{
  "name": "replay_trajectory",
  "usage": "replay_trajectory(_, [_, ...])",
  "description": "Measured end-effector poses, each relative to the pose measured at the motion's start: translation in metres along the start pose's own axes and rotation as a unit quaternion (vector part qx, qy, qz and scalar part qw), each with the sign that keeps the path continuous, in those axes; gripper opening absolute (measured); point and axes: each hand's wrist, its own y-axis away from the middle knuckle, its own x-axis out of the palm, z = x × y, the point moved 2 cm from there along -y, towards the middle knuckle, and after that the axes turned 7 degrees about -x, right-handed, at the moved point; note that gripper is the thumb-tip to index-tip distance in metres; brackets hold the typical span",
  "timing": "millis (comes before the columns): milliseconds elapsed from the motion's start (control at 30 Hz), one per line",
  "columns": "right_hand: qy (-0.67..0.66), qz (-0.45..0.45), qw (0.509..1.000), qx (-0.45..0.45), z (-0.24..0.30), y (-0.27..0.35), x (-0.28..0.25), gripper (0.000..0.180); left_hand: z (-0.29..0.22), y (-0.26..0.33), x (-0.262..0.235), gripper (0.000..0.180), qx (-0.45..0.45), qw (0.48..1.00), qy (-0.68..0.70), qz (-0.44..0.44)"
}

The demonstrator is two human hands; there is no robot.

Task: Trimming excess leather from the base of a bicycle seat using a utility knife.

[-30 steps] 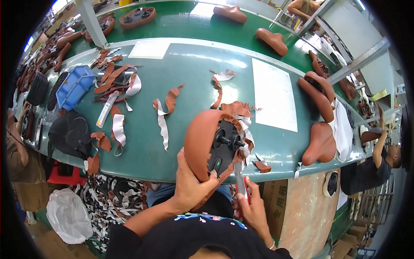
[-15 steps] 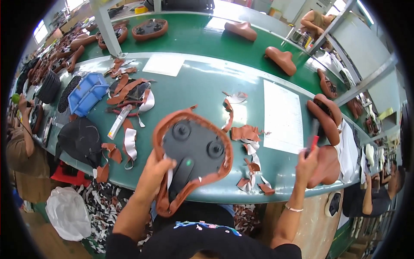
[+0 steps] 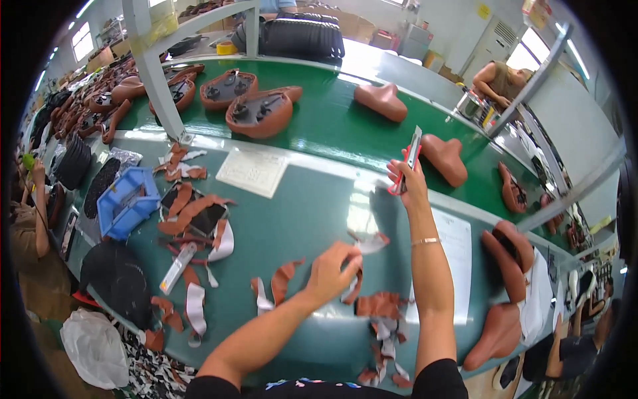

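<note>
My right hand (image 3: 413, 183) is raised over the far edge of the workbench, closed around a red utility knife (image 3: 407, 166) with its blade pointing up and away. Over the middle of the bench, my left hand (image 3: 330, 271) has loosely bent fingers, the thumb apart from them, and no held thing showing. Close under it lies a curved brown leather strip (image 3: 355, 287), partly covered by the hand. Two trimmed strips, one brown (image 3: 284, 279) and one white-backed (image 3: 262, 296), lie left of it. A brown bicycle saddle (image 3: 260, 114) rests underside up on the green belt.
More saddles lie along the belt (image 3: 325, 100); others (image 3: 495, 336) are stacked at the bench's right end. A blue bin (image 3: 126, 206), a black cover (image 3: 116, 279), a spare cutter (image 3: 178, 268) and leather scraps occupy the left. Papers (image 3: 252, 171) lie flat. Metal posts (image 3: 156, 80) rise beyond.
The saddle my left hand held is out of it, and one more lies on the belt. My right hand moved forward and left with the knife. Two more strips lie on the bench.
</note>
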Motion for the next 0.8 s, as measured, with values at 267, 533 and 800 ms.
replay_trajectory(267, [-0.113, -0.042, 0.993, -0.015, -0.067, -0.195, 0.065, 0.035, -0.009, 0.0, -0.006, 0.01, -0.03, 0.999, -0.016, 0.007])
replay_trajectory(533, [-0.098, -0.14, 0.98, -0.099, -0.041, -0.112, 0.045, 0.049, -0.004, -0.001, -0.006, 0.012, -0.007, 1.0, 0.005, -0.011])
replay_trajectory(800, [0.408, 0.246, 0.798, -0.368, 0.136, 0.162, 0.05, 0.031, 0.021, -0.009, -0.005, 0.04, -0.153, 0.948, 0.275, -0.044])
